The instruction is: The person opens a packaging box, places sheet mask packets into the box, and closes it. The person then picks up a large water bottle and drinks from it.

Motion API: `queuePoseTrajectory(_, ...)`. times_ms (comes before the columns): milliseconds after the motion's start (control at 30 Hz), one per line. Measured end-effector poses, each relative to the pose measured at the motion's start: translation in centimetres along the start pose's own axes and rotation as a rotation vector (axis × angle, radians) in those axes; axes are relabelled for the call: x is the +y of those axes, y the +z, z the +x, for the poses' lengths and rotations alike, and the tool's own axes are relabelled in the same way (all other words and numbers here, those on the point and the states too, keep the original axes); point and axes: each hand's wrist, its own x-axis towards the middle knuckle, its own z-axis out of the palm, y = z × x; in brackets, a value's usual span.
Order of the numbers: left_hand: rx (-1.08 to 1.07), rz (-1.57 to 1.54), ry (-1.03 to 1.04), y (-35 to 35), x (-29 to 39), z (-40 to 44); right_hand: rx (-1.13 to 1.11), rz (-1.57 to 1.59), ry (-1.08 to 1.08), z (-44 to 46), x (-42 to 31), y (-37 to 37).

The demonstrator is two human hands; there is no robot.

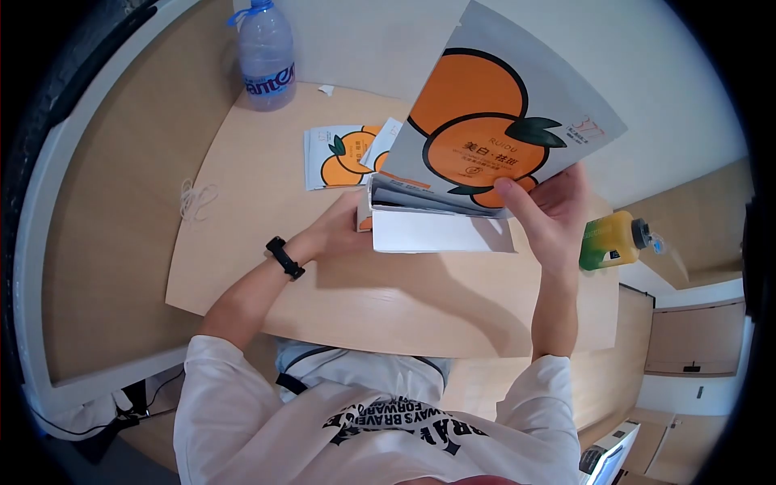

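My right hand (554, 214) grips a large silver packet (485, 121) with orange fruit printed on it, thumb on its front. The packet stands tilted at the mouth of an open white box (440, 233), its lower edge by the opening. Around the left end of that box my left hand (339, 226) is closed, its fingers partly hidden behind it. The box's white flap hangs toward me. Behind my left hand, a stack of similar orange-printed packets (335, 166) lies on the table (388, 299).
A large clear bottle (267, 61) with a blue handle stands at the back left. White string (196, 200) lies at the left edge. A yellow-green bottle (608, 241) is at the right. A paper scrap (326, 90) lies near the wall.
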Motion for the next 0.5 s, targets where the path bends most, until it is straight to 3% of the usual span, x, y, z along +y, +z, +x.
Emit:
queuePoseTrajectory(300, -0.001, 0.062, 0.026, -0.1, -0.9, -0.1, -0.058, 0.026, 0.012, -0.4, 0.6, -0.6)
queuePoseTrajectory(400, 0.020, 0.108, 0.006, -0.2, -0.9, -0.2, -0.141, 0.062, -0.192, 1.2, 0.8, -1.1)
queuePoseTrajectory(500, 0.030, 0.143, 0.067, -0.1, -0.5, -0.1, -0.111, 0.151, -0.158, 1.8, 1.4, -2.9)
